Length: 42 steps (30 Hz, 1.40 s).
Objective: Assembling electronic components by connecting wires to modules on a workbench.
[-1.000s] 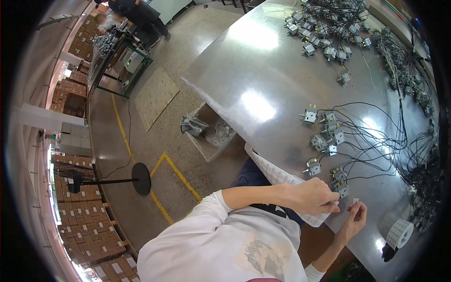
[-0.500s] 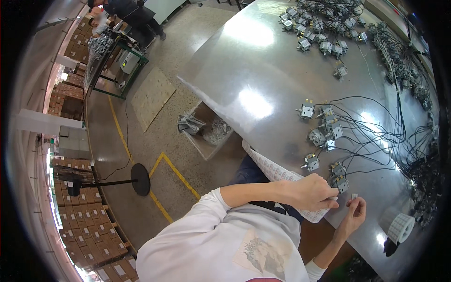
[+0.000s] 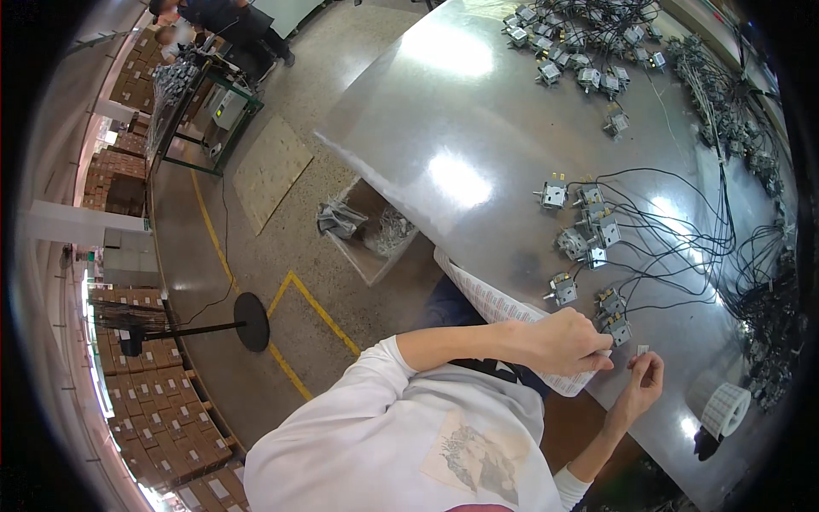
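My left hand (image 3: 570, 343) is closed over a long white label sheet (image 3: 490, 300) with rows of small print. The sheet runs from under the hand to the table edge, and part of it is hidden by my wrist. Between the thumb and fingers of my right hand (image 3: 646, 381) is a small white label (image 3: 642, 349), its upper end sticking out. Just beyond both hands lies a small metal switch-like unit (image 3: 618, 329) with black wires. Another such unit (image 3: 562, 289) rests on the table a little to the left.
More wired metal units (image 3: 589, 222) lie on the shiny metal table (image 3: 384, 128), with a large heap (image 3: 572, 43) at the far end. A label roll (image 3: 725, 411) stands at right. On the floor are a bin (image 3: 371, 264) and a fan (image 3: 252, 322). People work at a far bench.
The whole view has shifted slightly. Both hands keep nearly the same pose, and the small label between my right fingertips stands slightly higher.
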{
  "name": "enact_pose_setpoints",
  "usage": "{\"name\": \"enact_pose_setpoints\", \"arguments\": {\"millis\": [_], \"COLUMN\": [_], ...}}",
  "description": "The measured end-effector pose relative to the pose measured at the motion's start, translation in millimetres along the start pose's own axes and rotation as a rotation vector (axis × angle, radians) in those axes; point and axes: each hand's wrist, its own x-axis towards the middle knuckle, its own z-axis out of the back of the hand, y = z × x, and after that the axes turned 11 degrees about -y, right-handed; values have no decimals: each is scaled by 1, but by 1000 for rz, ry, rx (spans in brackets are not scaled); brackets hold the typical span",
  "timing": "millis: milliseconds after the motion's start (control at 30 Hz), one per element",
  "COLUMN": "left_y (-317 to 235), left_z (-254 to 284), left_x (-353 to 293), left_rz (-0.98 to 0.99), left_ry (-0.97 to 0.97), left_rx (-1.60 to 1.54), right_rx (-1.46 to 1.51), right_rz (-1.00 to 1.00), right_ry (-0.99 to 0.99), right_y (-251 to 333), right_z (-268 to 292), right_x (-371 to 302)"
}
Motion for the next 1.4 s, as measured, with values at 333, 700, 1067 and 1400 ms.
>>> {"name": "enact_pose_setpoints", "arguments": {"millis": [333, 700, 1067, 1400], "left_y": [6, 16, 13, 26], "left_z": [-8, -25, -3, -24], "left_x": [0, -7, -15, -31], "left_rz": [-70, -4, -274, -468], "left_ry": [-115, -28, -87, -149], "left_rx": [11, 79, 96, 581], "right_rx": [-14, -114, -47, -97], "right_rz": [12, 29, -20, 71], "right_ry": [-3, -12, 69, 162], "right_y": [2, -22, 15, 26], "right_z": [-4, 14, -11, -32], "right_x": [4, 0, -13, -5]}}
